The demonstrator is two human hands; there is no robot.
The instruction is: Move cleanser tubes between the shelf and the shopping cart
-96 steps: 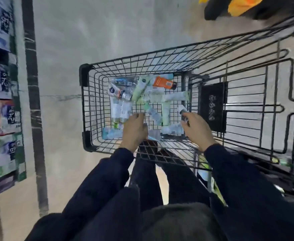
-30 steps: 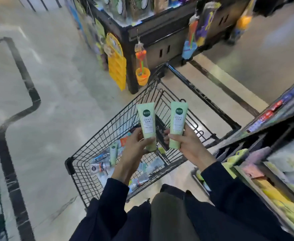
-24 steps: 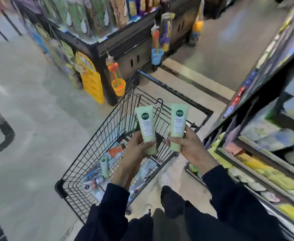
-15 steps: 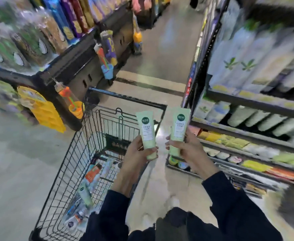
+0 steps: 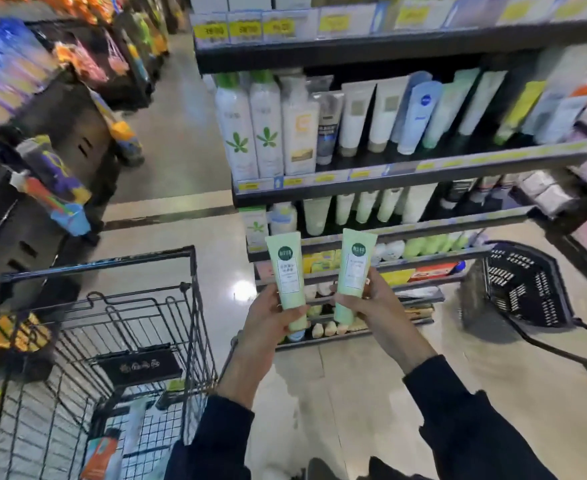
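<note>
Shelving unit (image 5: 406, 174): several tiers of stock. The tier at upper height carries upright cleanser tubes and bottles packed edge to edge along its front edge; the tier below carries pale green and white tubes standing cap-down, also closely set. The lowest tiers are partly hidden behind the hands.

Shopping cart (image 5: 105, 341): stands at the person's left, just beside the left end of the shelving. A few tubes lie on its wire floor near the near edge; their labels are too blurred to read.

Black basket (image 5: 524, 285): stands on the floor at the right, at the foot of the shelving.

Left hand (image 5: 268, 327): fingers and thumb wrapped round the lower part of the left green tube (image 5: 287, 282), held upright, flat crimped end up.

Right hand (image 5: 371, 306): thumb and fingers closed round the lower part of the right green tube (image 5: 352, 275), also upright. The two tubes stand near each other, not touching, in the air before the lower tiers, well clear of the cart.

Assessment: both tubes appear bound for the shelf. Risks noted:
- The rows are tight; pushing a tube in could topple neighbours, domino fashion.
- Both hands are occupied, so neither is free to steady the row.
- The tubes are held low down, leaving the tall ends free to catch a shelf lip.
- Similar green stock sits on more than one tier; misplacement is possible.
</note>
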